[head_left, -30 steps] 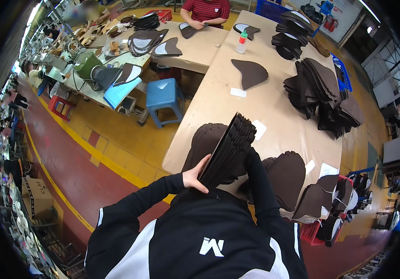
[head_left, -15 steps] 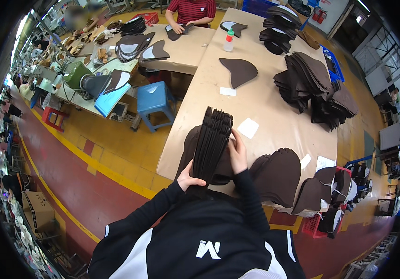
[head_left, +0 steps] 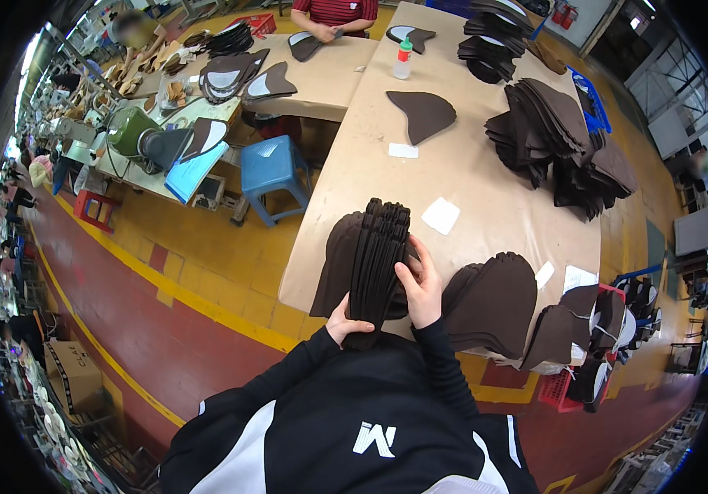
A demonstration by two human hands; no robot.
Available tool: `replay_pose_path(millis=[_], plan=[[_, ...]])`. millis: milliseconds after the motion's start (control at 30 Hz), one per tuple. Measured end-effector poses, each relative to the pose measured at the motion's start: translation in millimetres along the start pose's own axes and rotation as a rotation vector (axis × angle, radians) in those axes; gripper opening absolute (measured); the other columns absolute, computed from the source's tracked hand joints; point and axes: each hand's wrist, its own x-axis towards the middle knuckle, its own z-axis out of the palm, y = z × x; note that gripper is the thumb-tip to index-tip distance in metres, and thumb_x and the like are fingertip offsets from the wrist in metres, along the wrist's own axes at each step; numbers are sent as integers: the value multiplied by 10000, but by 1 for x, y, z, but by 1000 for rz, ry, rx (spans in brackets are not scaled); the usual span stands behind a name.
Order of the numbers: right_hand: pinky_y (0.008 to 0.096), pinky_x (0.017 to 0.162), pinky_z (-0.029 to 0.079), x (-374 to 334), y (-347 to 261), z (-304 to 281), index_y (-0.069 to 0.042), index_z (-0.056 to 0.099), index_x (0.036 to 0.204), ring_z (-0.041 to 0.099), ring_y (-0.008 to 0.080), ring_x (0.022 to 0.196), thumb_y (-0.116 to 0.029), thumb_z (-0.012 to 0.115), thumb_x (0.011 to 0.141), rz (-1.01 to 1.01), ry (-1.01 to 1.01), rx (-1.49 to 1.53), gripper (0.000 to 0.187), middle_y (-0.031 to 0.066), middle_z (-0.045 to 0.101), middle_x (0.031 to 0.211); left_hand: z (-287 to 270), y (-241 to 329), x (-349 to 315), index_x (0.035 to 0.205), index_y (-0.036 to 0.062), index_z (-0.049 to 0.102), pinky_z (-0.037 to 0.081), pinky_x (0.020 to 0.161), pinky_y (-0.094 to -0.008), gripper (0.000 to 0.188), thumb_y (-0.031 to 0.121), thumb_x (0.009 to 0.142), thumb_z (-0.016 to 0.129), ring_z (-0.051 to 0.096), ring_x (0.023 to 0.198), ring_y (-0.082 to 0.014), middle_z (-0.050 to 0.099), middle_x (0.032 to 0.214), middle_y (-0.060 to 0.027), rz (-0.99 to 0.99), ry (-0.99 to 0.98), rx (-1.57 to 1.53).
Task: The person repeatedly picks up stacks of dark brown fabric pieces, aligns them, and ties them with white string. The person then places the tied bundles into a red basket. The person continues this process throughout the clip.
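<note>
Over the near end of the table (head_left: 362, 177), a stack of pieces (head_left: 378, 263) stands on edge between the left hand (head_left: 345, 323) and the right hand (head_left: 421, 284), with one pile (head_left: 333, 272) just left of it and another pile (head_left: 492, 305) to its right. Beyond them on the table lie a card (head_left: 440, 216) and a single piece (head_left: 422, 115) (a slip (head_left: 403, 151) just this side of it), then a bottle (head_left: 403, 59), with a heap (head_left: 545, 123) toward the right edge. Left of the table is a stool (head_left: 271, 169), and farther left a machine (head_left: 133, 136).
</note>
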Motion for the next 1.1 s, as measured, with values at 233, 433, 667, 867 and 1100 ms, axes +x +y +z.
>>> replay_pose_path(millis=[233,433,667,867,1100], plan=[[582,1130,41,-1,11,7,-39,400,1248,536,308,1186,92,466,739,-480,263,-966,530,105,594,1246,0,-4,1,1360,60,389,435,976,-329,781,-72,673,736,546,1118,-195,562,1188,-73,-2,1,-35],[598,1124,-12,-1,2,6,-37,421,1212,563,238,1159,-125,566,867,-298,217,-899,384,56,693,1080,-2,-7,2,1377,57,373,436,983,-329,805,-66,674,747,540,1131,-198,558,1198,-77,-31,28,-56],[596,1127,12,0,-2,6,-74,425,1198,543,259,1187,-164,607,839,-247,206,-831,413,78,671,1143,-3,-7,3,1381,55,368,435,984,-328,807,-60,679,747,533,1143,-197,554,1208,-74,11,7,-30],[597,1103,190,4,9,9,-76,505,1073,453,308,1246,36,512,742,-476,287,-863,349,90,509,1368,-1,-5,3,1372,60,378,442,976,-327,786,-61,685,741,540,1129,-196,559,1192,-72,10,10,-47],[495,1072,268,3,5,11,-21,650,860,415,376,1234,-160,641,834,-439,197,-962,142,95,601,1252,-5,-6,4,1346,64,398,474,945,-333,742,-58,696,734,550,1113,-194,563,1176,-73,-18,41,-96]])
